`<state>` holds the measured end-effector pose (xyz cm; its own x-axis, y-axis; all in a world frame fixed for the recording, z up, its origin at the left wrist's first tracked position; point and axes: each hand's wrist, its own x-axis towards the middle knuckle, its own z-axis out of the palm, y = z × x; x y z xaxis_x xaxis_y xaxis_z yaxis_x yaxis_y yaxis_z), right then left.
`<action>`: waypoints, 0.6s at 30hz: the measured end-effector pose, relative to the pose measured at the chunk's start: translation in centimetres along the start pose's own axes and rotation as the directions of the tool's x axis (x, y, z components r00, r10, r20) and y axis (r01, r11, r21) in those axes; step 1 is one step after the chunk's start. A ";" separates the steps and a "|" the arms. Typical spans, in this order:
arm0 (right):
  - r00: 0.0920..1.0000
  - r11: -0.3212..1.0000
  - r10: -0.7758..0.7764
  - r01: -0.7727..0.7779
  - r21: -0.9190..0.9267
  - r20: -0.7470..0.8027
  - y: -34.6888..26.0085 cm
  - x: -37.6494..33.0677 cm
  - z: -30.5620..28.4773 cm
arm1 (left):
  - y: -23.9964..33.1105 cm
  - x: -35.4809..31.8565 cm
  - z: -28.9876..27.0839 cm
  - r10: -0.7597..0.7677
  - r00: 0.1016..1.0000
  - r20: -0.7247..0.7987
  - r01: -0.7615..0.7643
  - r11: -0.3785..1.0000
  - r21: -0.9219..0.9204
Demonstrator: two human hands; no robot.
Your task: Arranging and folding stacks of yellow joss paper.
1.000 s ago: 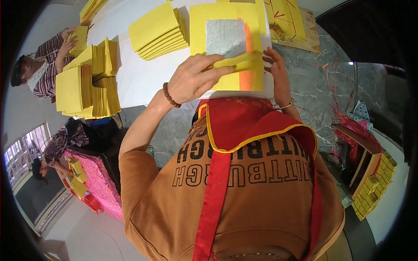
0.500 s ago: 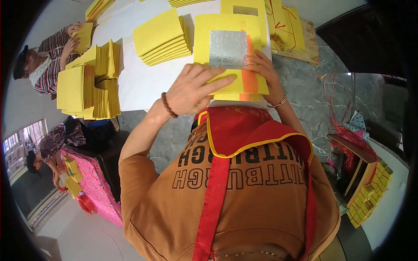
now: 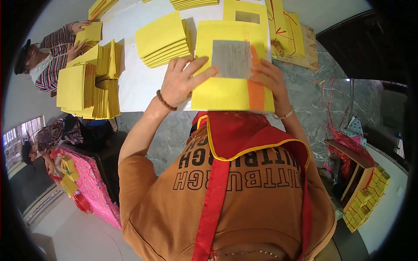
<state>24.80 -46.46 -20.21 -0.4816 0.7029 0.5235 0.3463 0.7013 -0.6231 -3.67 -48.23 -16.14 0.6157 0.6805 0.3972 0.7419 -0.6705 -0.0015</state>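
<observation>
In front of me, at the table's near edge, lies yellow paper [image 3: 220,93] with a silver foil square [image 3: 232,61] and an orange stripe [image 3: 256,96] down its right side. My left hand [image 3: 180,80] is at the paper's left edge, fingers spread, the index finger reaching toward the foil. Across the right edge, by the orange stripe, my right hand [image 3: 271,78] lays its stretched fingers on the paper. Its fingertips are slightly blurred and the thumb is hidden. Whether one sheet or several lie under my hands does not show.
A fanned stack of folded yellow paper [image 3: 163,39] lies on the white table [image 3: 135,89], with taller stacks [image 3: 78,89] at its left. Red-tied yellow bundles [image 3: 289,32] stand right. A person in stripes [image 3: 54,58] handles yellow paper; another works at a pink-covered table [image 3: 93,187].
The near edge of the yellow paper has come down toward me and lies flatter. My left hand has drawn back leftward off the paper's lower part; my right hand has moved slightly nearer.
</observation>
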 end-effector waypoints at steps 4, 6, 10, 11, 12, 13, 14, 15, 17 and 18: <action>0.995 0.998 -0.025 0.031 -0.063 0.100 -2.0 -1.0 -0.8 | 1.1 -1.2 -0.3 0.038 0.999 0.036 -0.031 0.986 -0.162; 0.994 0.999 0.045 -0.044 -0.016 0.096 -2.7 -1.1 -0.8 | 1.8 -1.6 -0.4 -0.054 0.996 0.070 0.073 0.945 -0.318; 0.908 0.905 0.415 -0.418 0.081 0.049 -1.7 -1.0 0.5 | 1.6 -0.7 -0.2 -0.328 0.933 0.151 0.360 0.829 -0.428; 0.909 0.905 0.414 -0.417 0.081 0.050 -1.5 -0.7 0.5 | 1.5 -0.3 -0.4 -0.419 0.868 0.268 0.497 0.739 -0.455; 0.839 0.825 0.541 -0.543 0.153 0.062 -1.7 0.0 0.5 | 1.5 -0.1 0.0 -0.421 0.868 0.265 0.497 0.739 -0.455; 0.751 0.723 0.654 -0.654 0.222 0.085 -1.8 0.5 0.7 | 1.5 -0.1 0.6 -0.491 0.826 0.276 0.560 0.662 -0.498; 0.754 0.725 0.652 -0.652 0.222 0.084 -1.9 0.8 1.2 | 1.3 0.0 1.0 -0.556 0.779 0.292 0.614 0.578 -0.538; 0.763 0.730 0.644 -0.592 0.342 -0.052 -1.9 0.9 1.9 | 1.1 0.3 1.3 -0.556 0.779 0.289 0.612 0.579 -0.539; 0.747 0.733 0.637 -0.511 0.449 -0.191 -2.1 1.5 2.7 | 0.5 0.8 2.0 -0.596 0.703 0.388 0.677 0.395 -0.621; 0.728 0.707 0.653 -0.488 0.512 -0.208 -2.2 1.8 2.8 | 0.2 0.8 2.5 -0.598 0.703 0.386 0.677 0.395 -0.621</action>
<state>20.89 -47.08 -19.51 0.0426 0.9946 0.0948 0.0672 0.0918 -0.9935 -2.40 -47.10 -18.15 0.0911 0.9931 -0.0739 0.5454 0.0123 0.8381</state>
